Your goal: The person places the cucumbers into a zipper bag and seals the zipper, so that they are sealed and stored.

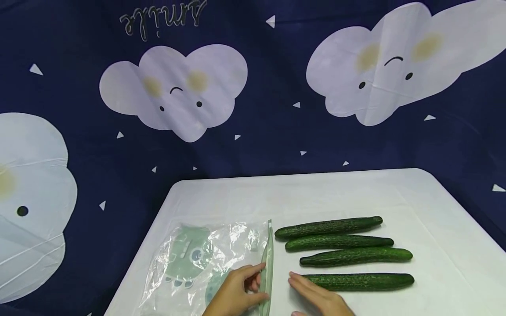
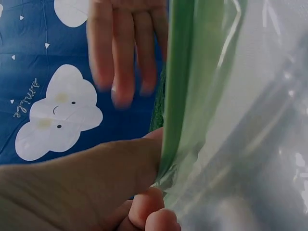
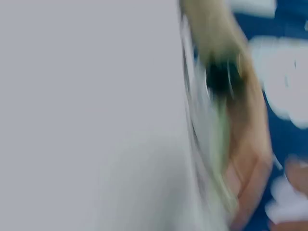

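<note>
A clear zip bag [image 1: 233, 239] with green cartoon monster prints lies flat at the left of the table. My left hand [image 1: 236, 290] grips its green zip edge [image 1: 267, 263], thumb and fingers on either side; the left wrist view shows the thumb against the green strip [image 2: 177, 72]. To the right, my right hand [image 1: 322, 299] is extended with straight fingers beside the left end of the nearest cucumber [image 1: 363, 282], partly covering it; contact is unclear. In the left wrist view, the right hand's fingers [image 2: 124, 57] hang straight and hold nothing. The right wrist view is blurred.
Beyond the nearest cucumber lie three more: one cucumber [image 1: 357, 256], a second cucumber [image 1: 340, 242] and the farthest cucumber [image 1: 328, 228]. All rest on a white table [image 1: 308, 193] with rounded corners. A dark blue cloth [image 1: 269, 149] with cloud prints surrounds the table.
</note>
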`<state>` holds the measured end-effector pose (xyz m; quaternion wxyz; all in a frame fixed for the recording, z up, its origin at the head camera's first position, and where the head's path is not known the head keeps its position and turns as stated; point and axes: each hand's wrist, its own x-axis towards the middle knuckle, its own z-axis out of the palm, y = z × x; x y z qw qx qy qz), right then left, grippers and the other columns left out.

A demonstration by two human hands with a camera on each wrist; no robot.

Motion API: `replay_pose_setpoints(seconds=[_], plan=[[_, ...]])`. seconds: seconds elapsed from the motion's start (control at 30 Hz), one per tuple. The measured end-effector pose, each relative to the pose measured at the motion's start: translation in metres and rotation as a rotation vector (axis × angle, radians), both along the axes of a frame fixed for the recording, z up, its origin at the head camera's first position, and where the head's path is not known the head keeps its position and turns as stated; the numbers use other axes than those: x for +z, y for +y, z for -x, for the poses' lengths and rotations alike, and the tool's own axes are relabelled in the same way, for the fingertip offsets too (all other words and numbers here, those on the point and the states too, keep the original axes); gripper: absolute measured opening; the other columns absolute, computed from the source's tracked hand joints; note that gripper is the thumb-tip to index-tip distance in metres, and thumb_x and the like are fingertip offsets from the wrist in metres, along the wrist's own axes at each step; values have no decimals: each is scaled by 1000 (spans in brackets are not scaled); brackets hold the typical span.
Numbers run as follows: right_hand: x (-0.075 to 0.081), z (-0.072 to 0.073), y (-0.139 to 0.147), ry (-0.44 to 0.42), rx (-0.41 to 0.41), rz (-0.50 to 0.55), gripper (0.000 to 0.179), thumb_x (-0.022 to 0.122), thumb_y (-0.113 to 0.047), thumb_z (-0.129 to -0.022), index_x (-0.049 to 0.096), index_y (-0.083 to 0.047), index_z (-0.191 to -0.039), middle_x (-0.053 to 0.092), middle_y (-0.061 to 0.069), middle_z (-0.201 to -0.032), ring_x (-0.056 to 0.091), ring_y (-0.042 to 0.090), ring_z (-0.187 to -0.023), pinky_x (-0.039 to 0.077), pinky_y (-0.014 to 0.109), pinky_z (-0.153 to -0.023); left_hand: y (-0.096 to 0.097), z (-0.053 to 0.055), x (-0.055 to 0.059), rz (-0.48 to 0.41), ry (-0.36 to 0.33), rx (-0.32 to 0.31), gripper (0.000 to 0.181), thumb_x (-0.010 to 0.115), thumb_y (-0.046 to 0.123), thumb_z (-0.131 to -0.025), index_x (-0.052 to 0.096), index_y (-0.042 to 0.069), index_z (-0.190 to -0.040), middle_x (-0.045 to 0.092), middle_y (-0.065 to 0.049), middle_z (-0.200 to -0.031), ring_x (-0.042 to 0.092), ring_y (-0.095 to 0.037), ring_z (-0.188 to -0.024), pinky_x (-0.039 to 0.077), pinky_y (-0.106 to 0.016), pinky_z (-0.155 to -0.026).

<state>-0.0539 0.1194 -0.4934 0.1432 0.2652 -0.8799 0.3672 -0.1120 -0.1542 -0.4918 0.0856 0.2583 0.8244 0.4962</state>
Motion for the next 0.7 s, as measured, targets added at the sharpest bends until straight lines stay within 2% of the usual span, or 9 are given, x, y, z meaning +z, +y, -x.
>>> replay_pose_setpoints(seconds=[0.07,0.17,0.3,0.4,0.5,0.6,0.7], plan=[[-8,5,-26,-89,85,30,61,72,-32,-95,53,-16,-151,52,7,-151,60,21,-126,58,41,-87,-3,-2,-2,-10,3,1,66,88,13,-78,62,-6,-135,62,8,-86,58,1,-74,55,-23,-67],[-17,16,-48,-161,119,9,68,62,-40,-101,39,-12,-159,38,10,-161,49,29,-137,54,49,-95,-7,-4,-5,-44,5,-10,67,87,10,-79,60,-8,-137,62,8,-89,59,1,-76,56,-23,-69],[-28,27,-54,-93,111,-159,77,52,-54,-102,34,-6,-160,32,11,-164,35,34,-146,48,54,-101,-10,-7,-7,-95,-28,-14,68,86,7,-80,57,-11,-138,63,8,-91,62,-1,-78,58,-24,-74],[-35,31,-54,-20,106,-280,81,50,-61,-100,39,-3,-157,34,10,-163,32,32,-148,49,50,-101,-14,-9,-5,-102,-66,1,69,86,7,-79,56,-12,-138,62,7,-90,62,-2,-78,58,-24,-75],[-41,31,-56,24,98,-335,86,51,-66,-97,42,-3,-155,36,9,-162,32,31,-148,50,47,-100,-17,-10,-3,-79,-81,7,68,87,7,-79,57,-14,-137,61,8,-87,61,-1,-76,58,-24,-73],[-44,30,-57,60,79,-353,88,53,-68,-95,46,-1,-153,40,11,-160,35,32,-146,51,46,-99,-18,-11,-1,-2,-25,-5,67,87,9,-78,59,-9,-137,59,10,-87,56,1,-73,55,-21,-66],[-46,30,-58,113,52,-374,89,54,-69,-94,48,0,-151,43,12,-158,38,32,-144,51,44,-99,-20,-10,1,118,90,-11,65,84,9,-79,61,1,-139,54,13,-85,50,3,-69,50,-18,-60]])
